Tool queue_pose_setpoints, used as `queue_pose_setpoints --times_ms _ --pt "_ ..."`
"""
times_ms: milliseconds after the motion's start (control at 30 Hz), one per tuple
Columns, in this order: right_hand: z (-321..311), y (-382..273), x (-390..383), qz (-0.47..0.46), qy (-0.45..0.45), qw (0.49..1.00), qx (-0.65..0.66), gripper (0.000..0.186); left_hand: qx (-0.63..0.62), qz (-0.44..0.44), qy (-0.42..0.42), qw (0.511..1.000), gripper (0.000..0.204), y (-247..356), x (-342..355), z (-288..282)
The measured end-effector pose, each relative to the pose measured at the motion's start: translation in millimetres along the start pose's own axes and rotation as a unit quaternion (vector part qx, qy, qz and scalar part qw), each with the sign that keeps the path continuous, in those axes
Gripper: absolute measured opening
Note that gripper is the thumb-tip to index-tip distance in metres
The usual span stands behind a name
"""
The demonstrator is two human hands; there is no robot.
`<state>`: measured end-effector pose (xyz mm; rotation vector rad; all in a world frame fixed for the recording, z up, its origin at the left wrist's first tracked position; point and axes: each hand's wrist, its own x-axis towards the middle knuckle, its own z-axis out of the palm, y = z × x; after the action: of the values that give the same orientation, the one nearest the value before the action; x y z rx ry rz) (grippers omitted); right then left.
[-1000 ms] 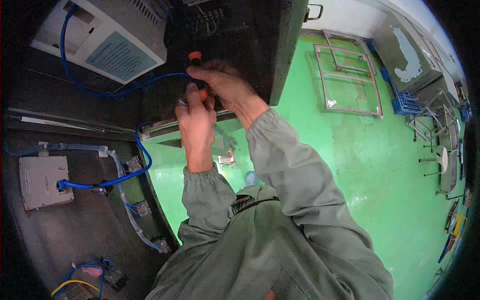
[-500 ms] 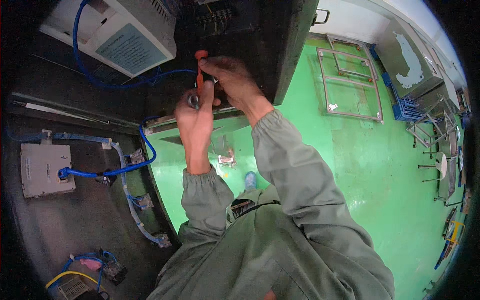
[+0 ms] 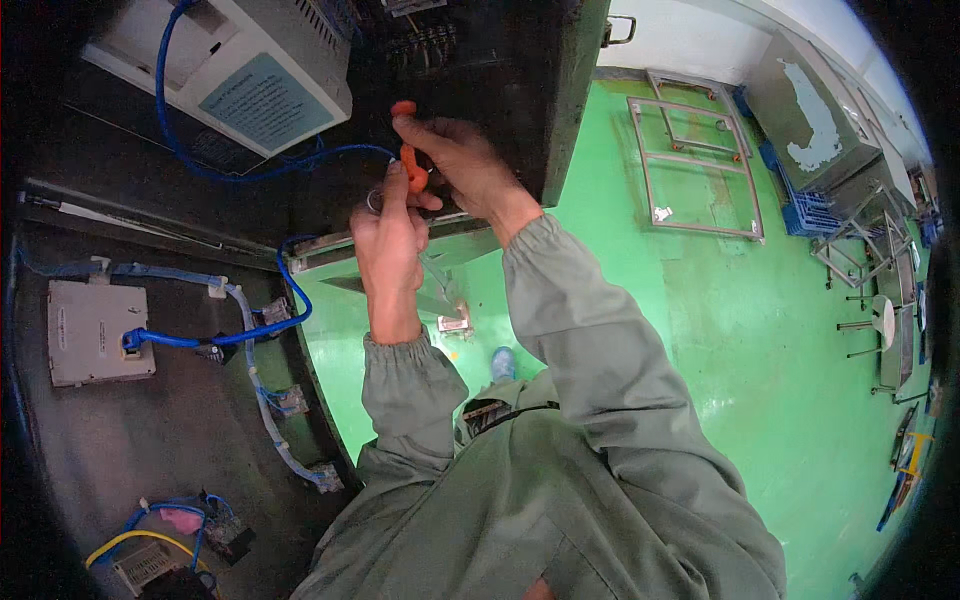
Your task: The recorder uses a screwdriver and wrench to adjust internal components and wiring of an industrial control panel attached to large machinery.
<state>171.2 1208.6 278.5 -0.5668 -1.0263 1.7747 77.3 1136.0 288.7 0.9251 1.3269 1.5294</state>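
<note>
In the head view, the main change lay in the upper middle of the frame, at the bright orange hand tool with a rounded end point(image 3: 409, 158). Half a second earlier it had shown as an almost straight orange bar; now its lower part lay to the right of the left thumb, turned so that a broader, rounded end faced us. We could not tell what kind of tool it was.

The bare right hand point(image 3: 470, 170) kept its place at the tool's upper part, thumb and fingers narrow about it. The bare left hand point(image 3: 390, 235), just below, was narrow too, its thumb close against the tool's lower part; whether it gripped the tool, the cable or both, we could not tell. The long bright blue cable point(image 3: 240, 179) looped down past the white boxy housing with a pale blue label point(image 3: 255, 75) at upper left and reached the hands from the left, its end hidden there.

We took the turned tool to mean that the work beside the cable was still under way, with both hands engaged.

At the left of the frame, the flat light grey box point(image 3: 100, 330) and its thick blue cord point(image 3: 200, 342) had only shifted slightly with the whole view.
</note>
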Motion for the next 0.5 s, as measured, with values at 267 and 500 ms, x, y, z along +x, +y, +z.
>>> queue_pose_setpoints --times_ms 267,500 --pt "2.6 0.8 -1.6 -0.010 0.011 1.000 0.004 0.023 -0.001 0.012 0.008 1.000 0.028 -4.8 -1.9 -1.2" --pt "2.1 -0.8 -1.9 -0.005 0.018 1.000 0.021 0.021 0.004 0.020 -0.005 1.000 0.027 -4.2 0.5 -0.6"
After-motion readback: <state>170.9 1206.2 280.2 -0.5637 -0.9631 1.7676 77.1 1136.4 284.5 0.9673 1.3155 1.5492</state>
